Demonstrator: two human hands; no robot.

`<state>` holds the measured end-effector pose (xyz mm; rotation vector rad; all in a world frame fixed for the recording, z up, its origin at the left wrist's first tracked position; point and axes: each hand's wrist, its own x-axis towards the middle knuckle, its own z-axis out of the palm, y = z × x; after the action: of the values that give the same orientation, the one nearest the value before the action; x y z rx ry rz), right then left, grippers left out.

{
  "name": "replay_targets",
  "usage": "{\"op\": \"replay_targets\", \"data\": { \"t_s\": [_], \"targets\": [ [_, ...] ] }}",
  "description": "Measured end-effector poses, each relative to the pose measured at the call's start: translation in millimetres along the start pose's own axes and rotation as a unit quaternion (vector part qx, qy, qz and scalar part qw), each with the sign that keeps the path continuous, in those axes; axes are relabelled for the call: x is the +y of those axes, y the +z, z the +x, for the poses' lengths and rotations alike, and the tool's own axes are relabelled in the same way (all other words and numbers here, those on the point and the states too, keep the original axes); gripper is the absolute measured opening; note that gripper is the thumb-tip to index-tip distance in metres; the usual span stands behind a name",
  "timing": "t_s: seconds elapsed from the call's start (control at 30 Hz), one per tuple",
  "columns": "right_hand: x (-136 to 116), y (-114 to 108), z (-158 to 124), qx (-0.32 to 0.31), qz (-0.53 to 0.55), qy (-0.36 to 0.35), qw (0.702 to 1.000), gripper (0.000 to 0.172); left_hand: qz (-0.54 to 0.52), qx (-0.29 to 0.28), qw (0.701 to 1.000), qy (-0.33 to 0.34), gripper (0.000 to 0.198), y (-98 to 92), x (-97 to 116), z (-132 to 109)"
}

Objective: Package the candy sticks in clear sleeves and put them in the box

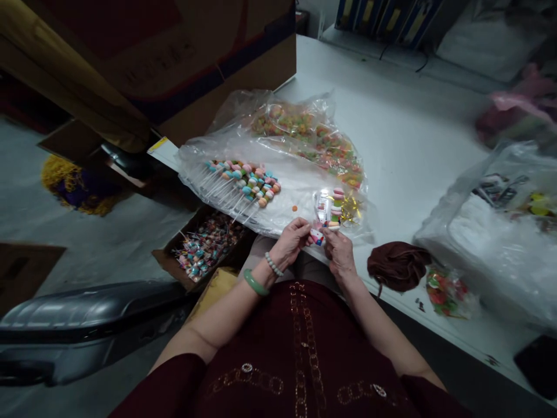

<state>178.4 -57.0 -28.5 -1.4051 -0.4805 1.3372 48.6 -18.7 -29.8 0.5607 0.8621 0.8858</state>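
My left hand [292, 240], with a beaded bracelet and a green bangle on the wrist, pinches the left edge of a small white, red and blue printed label [317, 236]. My right hand [340, 251] is closed at the label's right side, its fingertips partly hidden. Just beyond those fingers lies a stack of pastel and green candies [336, 204], beside a shiny clear wrapper [322, 204] and gold ties [350, 208]. Further left, several candy skewers [261, 187] rest in rows on a clear plastic sheet [296, 200]. One small orange piece [295, 208] lies near my left hand.
Behind the skewers are bags of colourful gummy candies [304, 130]. An open box of wrapped candy sticks [169, 255] stands below the table's left edge. A large carton [243, 81] is at the back left. A brown cloth bundle [398, 265] and plastic bag [483, 238] lie right.
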Motion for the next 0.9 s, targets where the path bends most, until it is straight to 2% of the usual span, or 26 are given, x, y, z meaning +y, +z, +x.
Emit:
{"op": "replay_targets", "data": {
  "t_s": [0.1, 0.2, 0.27, 0.4, 0.5, 0.63, 0.77, 0.9],
  "targets": [
    [1.5, 6.6, 1.8, -0.023, -0.003, 0.028, 0.999, 0.034, 0.006, -0.011, 1.0, 0.022, 0.03, -1.1, -5.8, -13.3],
    [-1.5, 8.8, 3.0, -0.022, -0.02, 0.038, 0.999, 0.031, 0.032, 0.0, 0.999, 0.015, 0.031, -5.0, -4.9, -15.2],
    [-6.3, 9.3, 4.3, -0.037, -0.055, 0.023, 0.998, 0.026, 0.054, -0.015, 0.998, -0.007, 0.035, -8.1, -1.2, -12.9],
    [-15.5, 10.4, 8.0, -0.105, -0.134, -0.019, 0.985, 0.02, 0.079, -0.041, 0.996, -0.019, 0.038, -13.1, 7.5, -6.6],
    [-14.3, 9.9, 8.8, -0.083, -0.125, -0.017, 0.988, 0.023, 0.051, 0.006, 0.998, -0.019, 0.033, -16.3, 11.7, -2.7],
    [-0.8, 11.3, 0.4, -0.065, -0.033, 0.015, 0.997, 0.037, -0.058, 0.071, 0.996, -0.004, 0.032, -16.7, 11.7, 1.6],
    [9.3, 25.1, -11.7, -0.082, -0.014, 0.015, 0.996, 0.038, -0.118, 0.094, 0.988, 0.029, 0.032, -7.5, 5.3, 4.1],
    [4.3, 36.0, -8.8, -0.053, -0.046, -0.001, 0.998, 0.034, -0.147, 0.088, 0.985, 0.035, 0.031, 0.0, 0.3, 4.9]
  ]
}}
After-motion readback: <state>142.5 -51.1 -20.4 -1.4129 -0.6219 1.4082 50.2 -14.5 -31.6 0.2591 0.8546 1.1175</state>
